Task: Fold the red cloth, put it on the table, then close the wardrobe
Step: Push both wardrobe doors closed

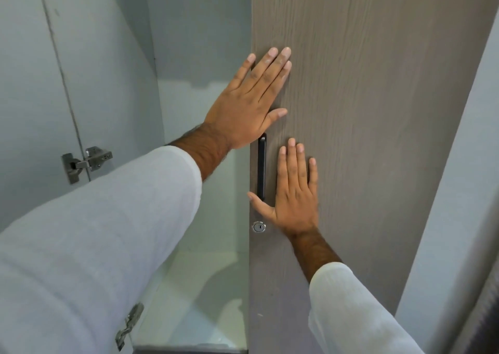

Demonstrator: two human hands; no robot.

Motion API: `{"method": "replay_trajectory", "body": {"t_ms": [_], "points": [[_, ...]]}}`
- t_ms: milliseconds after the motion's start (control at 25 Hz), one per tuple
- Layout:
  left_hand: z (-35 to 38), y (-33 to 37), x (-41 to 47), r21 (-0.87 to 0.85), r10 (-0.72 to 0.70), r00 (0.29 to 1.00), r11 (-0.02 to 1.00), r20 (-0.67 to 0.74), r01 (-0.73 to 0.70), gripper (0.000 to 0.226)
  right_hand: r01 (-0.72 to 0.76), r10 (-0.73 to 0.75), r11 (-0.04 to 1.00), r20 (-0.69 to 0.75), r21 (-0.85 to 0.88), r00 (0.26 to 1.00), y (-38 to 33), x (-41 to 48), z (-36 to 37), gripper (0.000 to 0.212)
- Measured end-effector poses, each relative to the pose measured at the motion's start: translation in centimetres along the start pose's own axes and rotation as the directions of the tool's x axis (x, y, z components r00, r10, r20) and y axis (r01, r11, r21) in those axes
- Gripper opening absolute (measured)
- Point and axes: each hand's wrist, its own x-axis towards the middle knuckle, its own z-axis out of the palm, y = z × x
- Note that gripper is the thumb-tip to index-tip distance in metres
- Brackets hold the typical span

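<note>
A brown wood-grain wardrobe door (pixel 378 110) fills the right half of the view. Both my hands lie flat on it with fingers spread. My left hand (pixel 251 102) presses near the door's left edge, above a black vertical handle (pixel 261 170). My right hand (pixel 295 191) rests lower, just right of that handle, thumb stretched toward it. A round silver keyhole (pixel 259 227) sits below the handle. Left of the door's edge the pale wardrobe interior (pixel 199 56) is still visible. The red cloth and the table are out of view.
A metal hinge (pixel 86 161) is fixed on the white inner panel at the left, and a second hinge (pixel 128 324) shows lower down. A pale shelf surface (pixel 199 299) lies inside the wardrobe at the bottom. A light wall strip (pixel 459 191) runs along the right.
</note>
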Motion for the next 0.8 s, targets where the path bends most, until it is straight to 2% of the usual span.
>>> {"method": "replay_trajectory", "body": {"t_ms": [120,200,280,360,440,520,680,800], "points": [[-3.9,0.4,-1.2,-0.062,-0.021,0.998,0.998,0.054,0.024,0.071,-0.023,0.012,0.990,0.079,0.142,0.997,-0.6,0.2,-2.5,0.102],[-7.5,0.7,-4.6,-0.151,-0.201,0.980,0.968,-0.002,0.198,0.070,-0.013,-0.005,0.960,0.065,0.281,0.998,-2.4,1.3,-4.6,0.093],[-11.2,0.4,-10.2,-0.251,-0.436,0.896,0.880,-0.088,0.403,0.070,0.089,-0.093,0.922,-0.006,0.378,0.996,-5.3,3.4,-6.9,0.081],[-15.8,-0.4,-17.6,-0.256,-0.641,0.757,0.759,-0.131,0.598,0.071,0.272,-0.256,0.851,-0.098,0.449,0.962,-10.8,6.2,-9.8,0.077],[-20.5,-1.2,-25.1,-0.193,-0.792,0.586,0.610,-0.172,0.768,0.072,0.466,-0.427,0.736,-0.198,0.492,0.883,-17.7,8.6,-12.9,0.076],[-24.6,-1.6,-31.7,-0.105,-0.860,0.461,0.491,-0.219,0.865,0.076,0.632,-0.553,0.609,-0.313,0.480,0.772,-24.8,10.1,-15.7,0.076],[-27.9,-4.4,-39.2,0.054,-0.904,0.367,0.364,-0.220,0.930,0.096,0.873,-0.684,0.350,-0.544,0.340,0.486,-36.8,11.6,-20.7,0.072],[-27.0,-7.0,-40.5,0.001,-0.947,0.299,0.301,-0.115,0.954,0.108,0.940,-0.758,0.260,-0.556,0.222,0.341,-42.9,12.5,-21.6,0.069]]}}
